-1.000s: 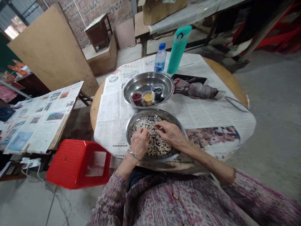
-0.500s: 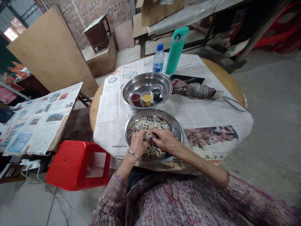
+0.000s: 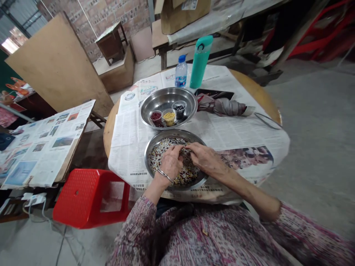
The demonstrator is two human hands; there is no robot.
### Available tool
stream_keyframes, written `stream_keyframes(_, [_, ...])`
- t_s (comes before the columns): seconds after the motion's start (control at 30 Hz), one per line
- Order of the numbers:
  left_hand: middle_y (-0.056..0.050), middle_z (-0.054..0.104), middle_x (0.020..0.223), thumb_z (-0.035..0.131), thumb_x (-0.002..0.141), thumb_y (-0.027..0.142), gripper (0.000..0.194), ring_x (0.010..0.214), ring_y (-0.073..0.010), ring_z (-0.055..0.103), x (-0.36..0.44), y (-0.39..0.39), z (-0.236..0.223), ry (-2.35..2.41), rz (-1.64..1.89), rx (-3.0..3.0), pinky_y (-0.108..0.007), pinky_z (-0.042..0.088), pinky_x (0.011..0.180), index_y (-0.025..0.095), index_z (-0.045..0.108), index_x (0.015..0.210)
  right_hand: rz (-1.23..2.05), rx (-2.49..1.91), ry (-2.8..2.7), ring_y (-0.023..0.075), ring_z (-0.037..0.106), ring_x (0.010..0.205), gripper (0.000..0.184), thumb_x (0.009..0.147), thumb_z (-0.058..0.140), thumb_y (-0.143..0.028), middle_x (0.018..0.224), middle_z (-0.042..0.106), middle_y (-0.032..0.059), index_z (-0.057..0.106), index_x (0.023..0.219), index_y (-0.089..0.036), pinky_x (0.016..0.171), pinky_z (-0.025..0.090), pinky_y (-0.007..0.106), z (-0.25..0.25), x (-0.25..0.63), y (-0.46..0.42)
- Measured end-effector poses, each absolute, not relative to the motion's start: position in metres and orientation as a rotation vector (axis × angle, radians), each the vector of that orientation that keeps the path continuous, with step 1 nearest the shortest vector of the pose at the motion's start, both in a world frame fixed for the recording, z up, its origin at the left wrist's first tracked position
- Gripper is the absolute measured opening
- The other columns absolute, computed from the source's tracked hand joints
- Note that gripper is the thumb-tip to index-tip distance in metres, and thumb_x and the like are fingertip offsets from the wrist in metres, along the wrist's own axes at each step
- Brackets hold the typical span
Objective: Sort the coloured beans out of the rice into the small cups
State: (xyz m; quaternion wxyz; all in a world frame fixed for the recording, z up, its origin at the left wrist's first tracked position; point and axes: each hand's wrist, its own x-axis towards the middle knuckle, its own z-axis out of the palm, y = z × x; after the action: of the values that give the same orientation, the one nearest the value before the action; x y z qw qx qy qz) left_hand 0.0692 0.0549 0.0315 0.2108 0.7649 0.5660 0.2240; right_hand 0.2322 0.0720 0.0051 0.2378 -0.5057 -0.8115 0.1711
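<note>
Seen from the head-worn camera, a person's left hand (image 3: 171,163) and right hand (image 3: 205,159) work close together, fingertips almost meeting, in mixed beans (image 3: 188,172) spread across a round steel basin (image 3: 175,132) near the table's near edge; whether either hand pinches beans cannot be told. The right hand's fingers point leftward across the basin. Beyond, on newspaper (image 3: 130,140) covering a round wooden table (image 3: 257,92), a second steel basin (image 3: 166,96) holds three small cups (image 3: 169,119) of red, yellow and black beans. A water bottle (image 3: 181,72) and teal flask (image 3: 197,62) stand upright near the far edge, with a folded umbrella (image 3: 222,107) lying to the right.
</note>
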Motion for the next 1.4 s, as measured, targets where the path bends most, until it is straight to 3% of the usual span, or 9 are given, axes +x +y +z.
stream_keyframes(0.1, [-0.008,0.063,0.119,0.061,0.083,0.009,0.038,0.115,-0.0237,0.055,0.066,0.05,0.034,1.635,0.531,2.24,-0.038,0.047,0.104,0.019,0.059,0.119,0.453,-1.364,-2.141,0.024,0.064,0.1,0.04,0.081,0.041,-0.006,0.11,0.068,0.012,0.066,0.111,-0.015,0.092,0.05,0.036,0.001,0.235,0.068])
stream_keyframes(0.27, [-0.005,0.058,0.127,0.073,0.08,0.037,0.041,0.121,-0.0278,0.048,0.067,0.051,0.039,1.724,0.289,2.42,-0.045,0.043,0.104,0.022,0.059,0.116,0.379,-1.27,-1.959,0.0233,0.064,0.092,0.034,0.077,0.04,-0.004,0.096,0.068,0.0091,0.065,0.096,-0.017,0.086,0.051,0.036,-0.005,0.231,0.064])
stream_keyframes(0.47, [-0.006,0.061,0.115,0.057,0.092,0.027,0.014,0.11,-0.0232,0.053,0.08,0.062,0.034,1.631,0.025,2.564,-0.036,0.046,0.092,0.02,0.06,0.104,0.274,-1.314,-1.975,0.0192,0.059,0.073,0.021,0.077,0.041,-0.006,0.076,0.062,0.004,0.056,0.074,-0.021,0.07,0.045,0.03,-0.004,0.228,0.06])
stream_keyframes(0.7, [-0.008,0.065,0.1,0.055,0.093,0.03,0.013,0.101,-0.0261,0.056,0.064,0.062,0.032,1.745,-0.037,2.609,-0.042,0.044,0.088,0.019,0.063,0.091,0.205,-1.302,-1.994,0.0173,0.059,0.073,0.02,0.078,0.044,-0.006,0.076,0.063,0.0032,0.057,0.075,-0.021,0.067,0.041,0.028,-0.001,0.226,0.058])
stream_keyframes(0.87, [-0.009,0.063,0.101,0.065,0.088,0.028,0.009,0.098,-0.0269,0.054,0.042,0.051,0.041,1.858,0.174,2.593,-0.041,0.046,0.082,0.02,0.062,0.088,0.221,-1.318,-2.053,0.0192,0.06,0.085,0.02,0.082,0.045,-0.007,0.085,0.065,0.0049,0.061,0.084,-0.019,0.075,0.044,0.029,-0.001,0.227,0.058])
stream_keyframes(1.1, [-0.004,0.061,0.096,0.058,0.092,0.017,0.005,0.095,-0.0201,0.056,0.025,0.018,0.028,1.745,0.688,2.43,-0.036,0.05,0.09,0.021,0.058,0.091,0.171,-1.286,-2.344,0.025,0.055,0.105,0.027,0.084,0.046,-0.006,0.107,0.065,0.0122,0.064,0.101,-0.014,0.087,0.046,0.033,0.009,0.224,0.074])
stream_keyframes(1.27, [-0.003,0.062,0.093,0.051,0.095,0.013,0.011,0.093,-0.0186,0.058,0.023,0.001,0.02,1.682,0.811,2.372,-0.033,0.052,0.087,0.021,0.057,0.092,0.086,-1.439,-2.513,0.0279,0.055,0.101,0.026,0.083,0.047,-0.006,0.104,0.064,0.015,0.064,0.1,-0.015,0.077,0.047,0.035,0.012,0.217,0.076])
stream_keyframes(1.4, [-0.004,0.064,0.093,0.053,0.093,0.011,0.011,0.091,-0.0192,0.06,0.025,-0.002,0.016,1.717,0.892,2.361,-0.033,0.052,0.084,0.021,0.058,0.094,0.257,-1.364,-2.497,0.0233,0.059,0.097,0.024,0.086,0.045,-0.009,0.099,0.064,0.0121,0.063,0.1,-0.016,0.082,0.047,0.031,0.004,0.215,0.068])
